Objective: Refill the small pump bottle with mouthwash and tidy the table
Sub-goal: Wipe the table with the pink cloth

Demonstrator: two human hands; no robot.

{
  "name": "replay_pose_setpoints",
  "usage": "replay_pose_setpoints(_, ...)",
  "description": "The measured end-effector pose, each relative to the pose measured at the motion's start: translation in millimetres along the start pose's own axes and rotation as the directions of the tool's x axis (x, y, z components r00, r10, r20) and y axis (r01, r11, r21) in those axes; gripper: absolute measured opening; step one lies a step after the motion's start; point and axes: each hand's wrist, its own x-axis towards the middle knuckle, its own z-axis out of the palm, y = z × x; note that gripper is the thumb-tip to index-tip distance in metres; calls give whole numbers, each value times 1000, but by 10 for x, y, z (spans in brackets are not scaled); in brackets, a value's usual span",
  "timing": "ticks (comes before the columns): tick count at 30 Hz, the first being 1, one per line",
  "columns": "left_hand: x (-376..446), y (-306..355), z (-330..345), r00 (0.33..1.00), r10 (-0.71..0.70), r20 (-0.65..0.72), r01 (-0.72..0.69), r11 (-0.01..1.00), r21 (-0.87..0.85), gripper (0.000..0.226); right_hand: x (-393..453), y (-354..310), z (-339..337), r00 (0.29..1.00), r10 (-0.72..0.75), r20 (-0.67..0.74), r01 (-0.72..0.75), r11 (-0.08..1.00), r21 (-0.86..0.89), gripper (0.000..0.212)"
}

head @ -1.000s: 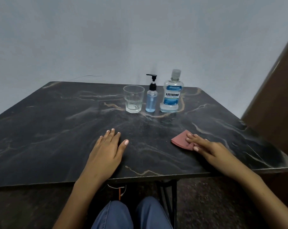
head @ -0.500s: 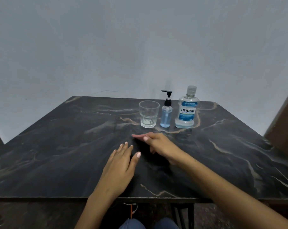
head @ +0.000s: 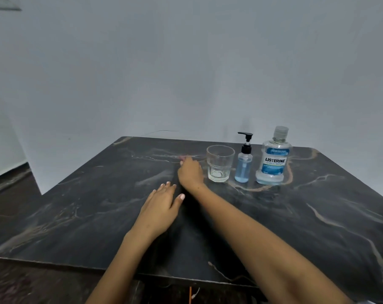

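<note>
We saw a dark table (head: 318,227) with pale wavy lines on it, and a plain grey wall (head: 186,73) behind it. At the far side of the table three things stood in a row. On the left was a clear drinking glass (head: 220,163). Just beside it stood the small pump bottle (head: 243,164) with a black pump on top and blue liquid inside. To the right of that stood the big mouthwash bottle (head: 274,161) with a clear cap and a blue label.

The left hand (head: 162,210) lay flat on the table with its fingers straight and held nothing. The right hand (head: 189,171) reached far across the table, just left of the glass. A tiny bit of a pink cloth (head: 182,158) peeked out at its fingertips. We could not tell if the hand pressed the cloth flat or pinched it, because the hand hid it.
</note>
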Motion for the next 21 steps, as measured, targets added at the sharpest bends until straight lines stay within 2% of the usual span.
replay_pose_setpoints(3, 107, -57, -24, 999, 15, 46, -18, 997, 74, 52, 2, 112, 155, 987, 51, 149, -24, 984, -178, 39)
replay_pose_setpoints(6, 231, -102, -63, 997, 38, 72, -47, 991, 129, 50, 39, 145, 6, 952, 30, 305, 8, 992, -122, 49)
replay_pose_setpoints(8, 332, -120, -66, 994, 58, 94, -73, 982, 171, 51, 32, 234, -166, 921, -24, 389, 70, 992, -105, 40)
replay_pose_setpoints(11, 486, -117, -42, 984, 87, 152, -124, 960, 252, 53, -57, 436, -351, 868, -112, 483, 247, 943, -225, 34)
replay_pose_setpoints(15, 651, -109, -5, 975, 131, 180, -193, 900, 391, 47, -156, 591, -345, 840, -205, 502, 405, 853, -329, 49)
replay_pose_setpoints(21, 809, -160, 1, 967, 144, 209, -229, 848, 478, 42, -122, 592, -219, 872, -219, 437, 406, 822, -399, 42)
